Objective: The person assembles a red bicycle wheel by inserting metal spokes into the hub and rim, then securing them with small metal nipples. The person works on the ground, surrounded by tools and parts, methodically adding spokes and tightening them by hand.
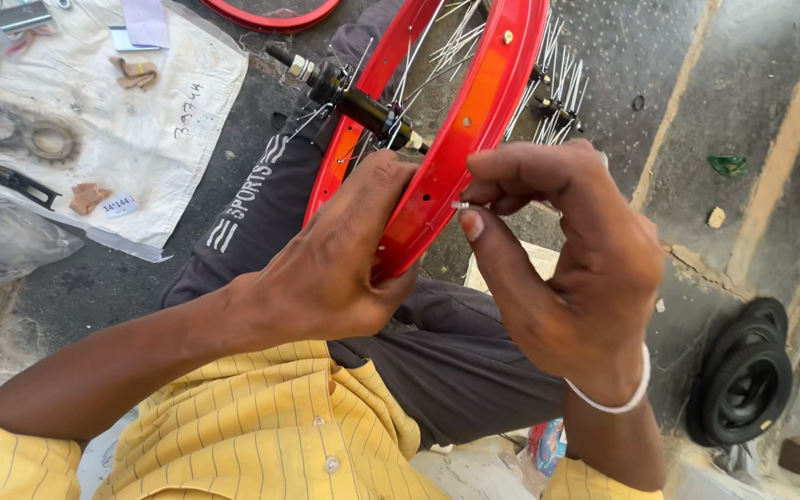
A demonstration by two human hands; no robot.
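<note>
A red bicycle wheel rim (474,102) stands on edge over my lap, with a black hub (363,104) and loose silver spokes (456,37) fanning out from it. My left hand (340,255) wraps around the near part of the rim and steadies it. My right hand (567,250) pinches a small silver spoke nipple (461,205) between thumb and fingers, right at the rim's outer face. A white band circles my right wrist.
A white cloth (141,130) at the upper left carries two sprockets (25,134), small parts and paper tags. Another red rim (270,14) lies at the top. Small black tyres (743,370) sit on the concrete at the right. A clear plastic bag (2,241) lies left.
</note>
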